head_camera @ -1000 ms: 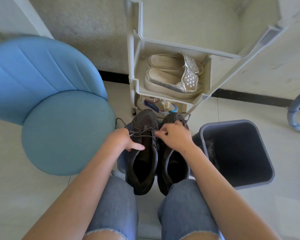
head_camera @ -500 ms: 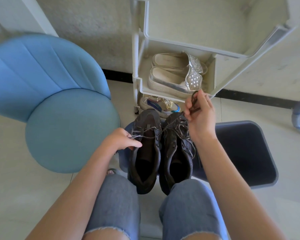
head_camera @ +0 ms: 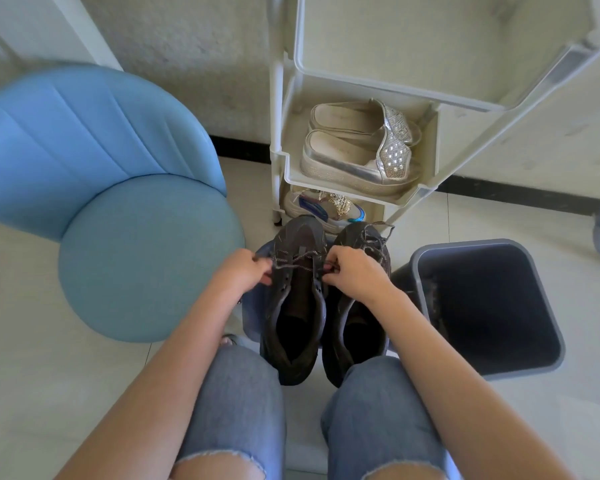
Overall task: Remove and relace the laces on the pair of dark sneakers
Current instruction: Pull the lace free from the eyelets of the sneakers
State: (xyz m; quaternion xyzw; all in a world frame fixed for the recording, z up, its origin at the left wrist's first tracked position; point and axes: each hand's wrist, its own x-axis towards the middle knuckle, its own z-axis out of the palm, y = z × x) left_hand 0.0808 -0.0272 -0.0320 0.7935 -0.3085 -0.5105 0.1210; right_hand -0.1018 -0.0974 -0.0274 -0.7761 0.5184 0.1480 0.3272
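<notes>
1. The left hand (head_camera: 244,271) is curled, pinching the lace (head_camera: 293,263) at the outer edge of the left sneaker (head_camera: 291,306).
2. The right hand (head_camera: 355,271) is curled too, pinching the same lace at that shoe's inner edge.
3. The lace crosses the tongue between both hands.
4. The right sneaker (head_camera: 364,237) lies beside the left one, under and beyond the right hand.
5. A grey bin (head_camera: 464,242) stands right of the right hand, and a blue chair (head_camera: 146,254) left of the left hand.
</notes>
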